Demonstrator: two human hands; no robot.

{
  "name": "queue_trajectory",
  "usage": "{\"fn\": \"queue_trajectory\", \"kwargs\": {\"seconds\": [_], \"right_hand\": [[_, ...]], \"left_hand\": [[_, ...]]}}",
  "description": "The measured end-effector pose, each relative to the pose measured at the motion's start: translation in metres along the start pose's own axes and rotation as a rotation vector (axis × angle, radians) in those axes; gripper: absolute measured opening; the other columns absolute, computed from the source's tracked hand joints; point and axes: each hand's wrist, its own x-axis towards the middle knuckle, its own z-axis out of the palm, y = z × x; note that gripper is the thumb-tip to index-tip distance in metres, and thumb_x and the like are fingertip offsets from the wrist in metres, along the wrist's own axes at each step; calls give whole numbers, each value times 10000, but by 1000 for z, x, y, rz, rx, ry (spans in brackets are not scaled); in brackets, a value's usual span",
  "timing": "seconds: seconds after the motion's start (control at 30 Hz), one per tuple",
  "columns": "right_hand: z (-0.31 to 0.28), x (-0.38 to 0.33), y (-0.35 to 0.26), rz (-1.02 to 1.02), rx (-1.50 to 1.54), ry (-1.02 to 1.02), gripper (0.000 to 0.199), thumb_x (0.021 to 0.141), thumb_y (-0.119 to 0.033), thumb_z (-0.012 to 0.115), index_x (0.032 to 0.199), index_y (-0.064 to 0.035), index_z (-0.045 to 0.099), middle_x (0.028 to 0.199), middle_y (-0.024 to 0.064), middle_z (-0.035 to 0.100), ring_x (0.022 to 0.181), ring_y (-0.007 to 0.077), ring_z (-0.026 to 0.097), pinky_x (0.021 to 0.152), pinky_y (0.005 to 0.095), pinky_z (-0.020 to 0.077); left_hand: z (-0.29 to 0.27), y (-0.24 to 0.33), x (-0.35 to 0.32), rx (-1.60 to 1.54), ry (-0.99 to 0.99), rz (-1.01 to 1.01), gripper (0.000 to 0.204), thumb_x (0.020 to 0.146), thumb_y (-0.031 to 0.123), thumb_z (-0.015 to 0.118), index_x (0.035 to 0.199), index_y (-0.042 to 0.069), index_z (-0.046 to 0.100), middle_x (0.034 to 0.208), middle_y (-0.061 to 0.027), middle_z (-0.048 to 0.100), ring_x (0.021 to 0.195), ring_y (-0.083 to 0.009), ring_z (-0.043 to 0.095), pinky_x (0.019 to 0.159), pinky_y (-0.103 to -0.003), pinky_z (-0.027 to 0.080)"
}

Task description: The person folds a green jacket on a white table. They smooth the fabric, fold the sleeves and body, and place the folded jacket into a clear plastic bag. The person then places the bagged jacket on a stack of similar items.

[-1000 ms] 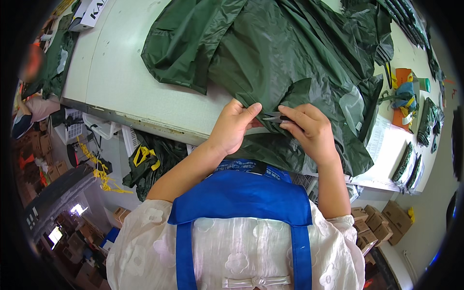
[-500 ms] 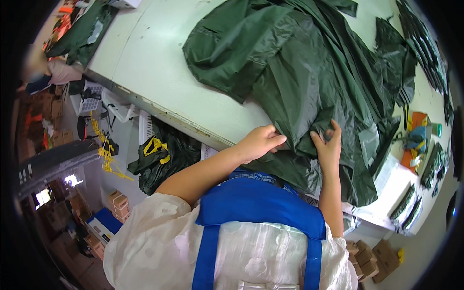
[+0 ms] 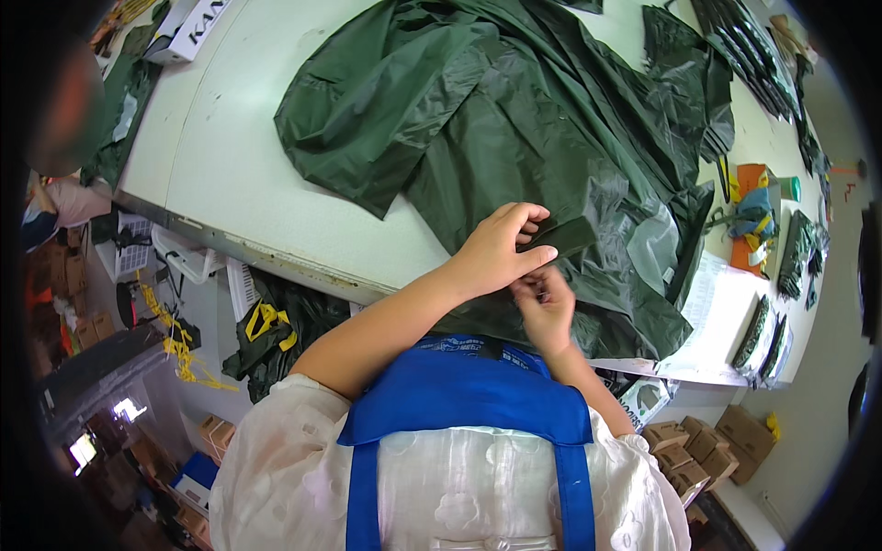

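Observation:
A large dark green garment (image 3: pixel 514 119) of thin, shiny waterproof fabric lies rumpled over the white table. At its near edge, my left hand (image 3: pixel 496 255) has its fingers curled around a small folded flap (image 3: pixel 568 238), thumb held apart below it. Just under that thumb is my right hand (image 3: pixel 551 312), its fingers bent and pinched together, slightly blurred. Whether fabric or something thin is between those fingertips cannot be made out. Part of the garment hangs near the table edge, behind my hands and by my blue apron (image 3: pixel 469 390).
Stacked dark folded packs (image 3: pixel 744 50) lie at the far right, near an orange box (image 3: pixel 751 174) and a green-lidded container (image 3: pixel 790 188). Black bags with yellow straps (image 3: pixel 268 326) sit below the table's left edge. Cartons (image 3: pixel 694 450) stand at lower right; another person (image 3: pixel 78 202) is at far left.
My right hand has come left and down, from spread fingers on the garment to a pinch beside my left hand. My left hand has risen slightly, and its thumb and fingers have parted. The view has shifted.

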Motion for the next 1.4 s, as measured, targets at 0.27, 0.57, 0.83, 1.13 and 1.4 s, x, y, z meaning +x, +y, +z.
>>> {"fn": "queue_trajectory", "kwargs": {"seconds": [0.27,0.57,0.83,1.13,1.4], "right_hand": [[-4,-12,-5,-187,-317,-111,141,762,-25,729,832,-34,606,684,94,628,567,167,604,540,273,475],[6,-5,7,-444,-409,-266,162,724,-33,693,869,-46,624,710,84,620,627,254,626,563,347,497],[-8,1,-2,-473,-382,-313,329,670,-43,700,984,-52,602,742,73,612,654,236,635,581,341,505],[-34,24,-35,-202,-403,269,463,692,18,733,1123,-64,586,1188,136,506,911,220,548,633,275,473],[-28,18,-21,-652,-708,31,367,701,-24,746,1040,-47,605,1057,160,573,904,312,607,630,351,529]], "left_hand": [[-21,-15,-9,288,88,206,413,786,146,716,1158,52,563,1146,-106,535,1028,-236,544,835,-326,474],[-23,4,-1,202,-77,132,485,756,163,745,1188,55,552,1145,-75,527,966,-182,536,791,-290,456],[-4,-1,22,380,-107,-34,234,800,160,682,953,-3,611,757,-119,590,704,-205,600,665,-310,473],[-31,-4,8,175,-256,-223,179,918,181,607,998,20,612,797,34,582,759,-43,489,694,-219,430],[-148,-70,-72,1164,492,-234,928,635,242,832,1386,107,304,1454,-138,255,1308,-360,297,1026,-469,334]]}}
